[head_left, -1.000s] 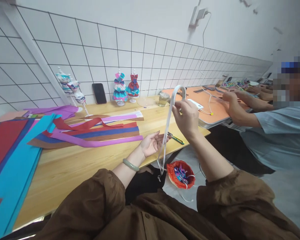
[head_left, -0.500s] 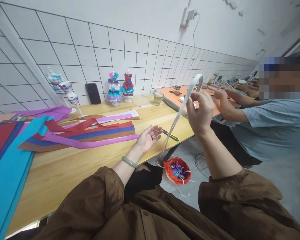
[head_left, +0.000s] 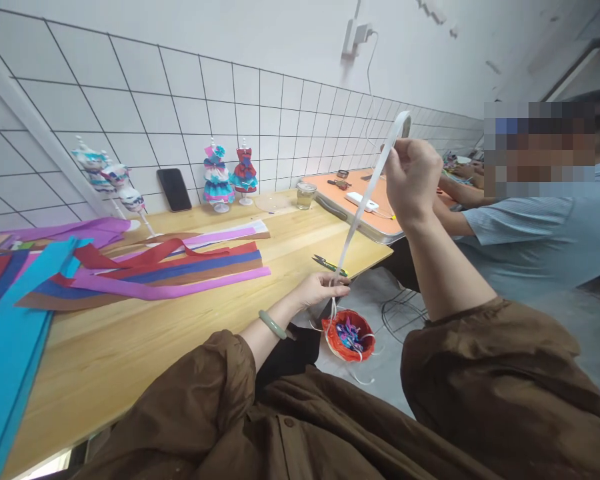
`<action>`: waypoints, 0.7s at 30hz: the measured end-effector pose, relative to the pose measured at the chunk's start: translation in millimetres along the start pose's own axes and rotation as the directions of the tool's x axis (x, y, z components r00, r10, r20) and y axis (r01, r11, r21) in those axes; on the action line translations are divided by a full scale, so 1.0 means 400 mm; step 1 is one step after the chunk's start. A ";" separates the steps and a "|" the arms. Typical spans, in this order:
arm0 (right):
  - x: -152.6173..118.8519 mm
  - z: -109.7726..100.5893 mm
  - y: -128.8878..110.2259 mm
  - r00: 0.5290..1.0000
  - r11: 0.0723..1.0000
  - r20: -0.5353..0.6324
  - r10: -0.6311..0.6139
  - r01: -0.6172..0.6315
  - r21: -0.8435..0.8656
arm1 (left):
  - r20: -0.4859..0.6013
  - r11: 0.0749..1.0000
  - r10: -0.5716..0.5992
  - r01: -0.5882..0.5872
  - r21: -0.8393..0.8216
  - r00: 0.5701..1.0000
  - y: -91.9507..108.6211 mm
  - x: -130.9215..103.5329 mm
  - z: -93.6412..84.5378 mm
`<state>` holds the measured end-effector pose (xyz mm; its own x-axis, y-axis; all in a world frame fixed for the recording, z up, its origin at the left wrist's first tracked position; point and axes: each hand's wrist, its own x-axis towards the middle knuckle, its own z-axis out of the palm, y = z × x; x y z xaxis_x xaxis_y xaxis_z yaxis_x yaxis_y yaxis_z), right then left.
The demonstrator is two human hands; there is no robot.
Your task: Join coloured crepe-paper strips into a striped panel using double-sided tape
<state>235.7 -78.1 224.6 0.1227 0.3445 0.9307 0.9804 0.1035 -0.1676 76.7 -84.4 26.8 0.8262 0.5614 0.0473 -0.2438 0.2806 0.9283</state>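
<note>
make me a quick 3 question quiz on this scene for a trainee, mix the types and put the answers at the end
1. Multiple choice: which of the person's hands is higher along the white strip?
a) left
b) right
c) both level

2. True or false: the black phone is propped against the tiled wall.

3. Count: how many small dress forms stand on the wooden table?

Key:
1. b, the right hand is well above the left hand.
2. True.
3. Four, two toward the left and two nearer the middle.
</note>
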 end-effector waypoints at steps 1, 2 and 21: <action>0.008 0.003 0.008 1.000 1.000 0.010 0.013 -0.013 -0.012 | 0.002 1.000 -0.007 0.007 0.007 1.000 -0.004 0.000 0.005; 0.016 0.006 0.017 0.999 0.999 0.018 0.027 -0.027 -0.024 | 0.001 1.000 -0.013 0.013 0.009 1.000 -0.007 -0.002 0.007; 0.041 0.061 0.226 0.978 0.969 0.012 0.207 -0.204 -0.142 | 0.024 0.940 -0.164 0.164 -0.299 0.986 -0.052 -0.109 -0.017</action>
<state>322.7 -40.3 216.6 0.3215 0.3692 0.8720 0.9466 -0.1020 -0.3058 42.3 -109.3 3.1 0.8672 0.4885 -0.0969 -0.2455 0.5885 0.7703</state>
